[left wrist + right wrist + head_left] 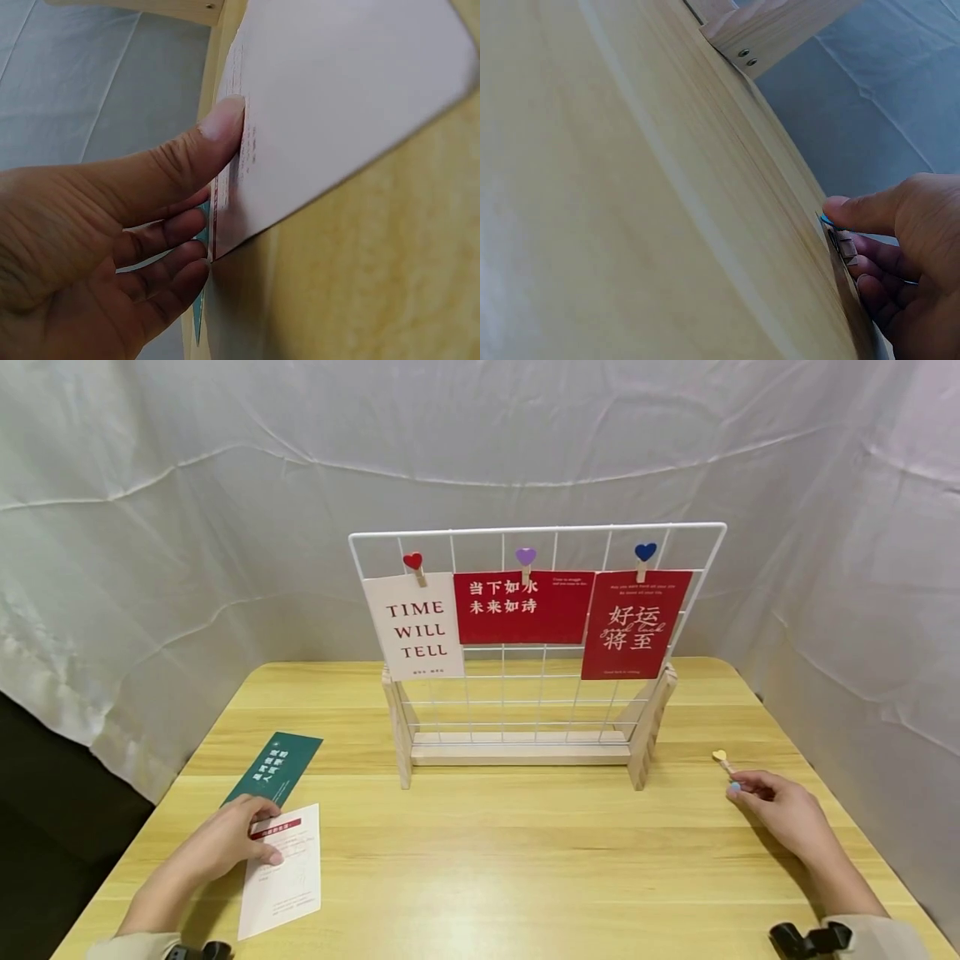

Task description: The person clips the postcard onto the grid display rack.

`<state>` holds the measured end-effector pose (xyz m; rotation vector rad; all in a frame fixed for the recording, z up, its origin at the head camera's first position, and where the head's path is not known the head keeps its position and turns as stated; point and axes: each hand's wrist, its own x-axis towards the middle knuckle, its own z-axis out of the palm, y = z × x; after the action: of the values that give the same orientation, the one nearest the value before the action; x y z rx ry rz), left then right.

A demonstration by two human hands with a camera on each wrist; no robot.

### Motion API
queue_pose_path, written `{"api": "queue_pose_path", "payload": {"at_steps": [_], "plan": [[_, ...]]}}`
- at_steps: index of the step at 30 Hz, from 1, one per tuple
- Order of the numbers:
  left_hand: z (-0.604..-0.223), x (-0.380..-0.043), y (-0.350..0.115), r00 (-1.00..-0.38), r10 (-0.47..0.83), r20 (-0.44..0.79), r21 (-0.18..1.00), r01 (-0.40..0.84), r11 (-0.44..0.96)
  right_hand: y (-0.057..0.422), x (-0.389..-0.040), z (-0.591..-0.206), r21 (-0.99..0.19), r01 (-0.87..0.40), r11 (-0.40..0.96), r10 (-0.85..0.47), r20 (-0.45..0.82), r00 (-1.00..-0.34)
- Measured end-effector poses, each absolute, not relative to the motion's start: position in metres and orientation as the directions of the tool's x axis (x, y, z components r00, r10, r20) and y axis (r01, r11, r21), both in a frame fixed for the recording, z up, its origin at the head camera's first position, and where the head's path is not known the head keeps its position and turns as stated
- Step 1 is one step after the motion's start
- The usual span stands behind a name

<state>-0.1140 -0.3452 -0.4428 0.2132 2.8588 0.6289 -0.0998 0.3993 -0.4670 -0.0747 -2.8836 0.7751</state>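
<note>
At the left, my left hand [228, 842] pinches a white postcard [291, 883] with red print by its upper left edge. The thumb lies on the printed face, as the left wrist view also shows, and the other fingers are at the card's edge. Just behind is a green card [298, 762] with white characters, partly covered by the hand. Over at the right, my right hand [789, 817] pinches a small wooden clothespin [847, 247] with a light blue heart, close to the tabletop. Beyond those fingertips lies another clothespin with a yellow heart [720, 756].
A white wire grid rack [540, 724] on a wooden stand [521, 752] stands mid-table. Heart clothespins hold a white card [416, 639], a wide red card [555, 618] and a tall red card [637, 652] along its top. Grey-white cloth [487, 443] hangs around the table.
</note>
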Motion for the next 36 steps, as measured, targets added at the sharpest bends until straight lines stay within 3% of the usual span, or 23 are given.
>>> {"api": "queue_pose_path", "payload": {"at_steps": [16, 36], "plan": [[-0.438, -0.116, -0.345, -0.962, 0.176, -0.207, 0.424, 0.074, 0.903, 0.401, -0.102, -0.469, -0.509, 0.009, 0.861, 0.074, 0.108, -0.991], [-0.427, -0.111, -0.34, -0.968, 0.233, -0.094, 0.455, 0.167, 0.875, 0.401, -0.1, -0.47, -0.505, 0.004, 0.863, 0.081, 0.129, -0.988]]}}
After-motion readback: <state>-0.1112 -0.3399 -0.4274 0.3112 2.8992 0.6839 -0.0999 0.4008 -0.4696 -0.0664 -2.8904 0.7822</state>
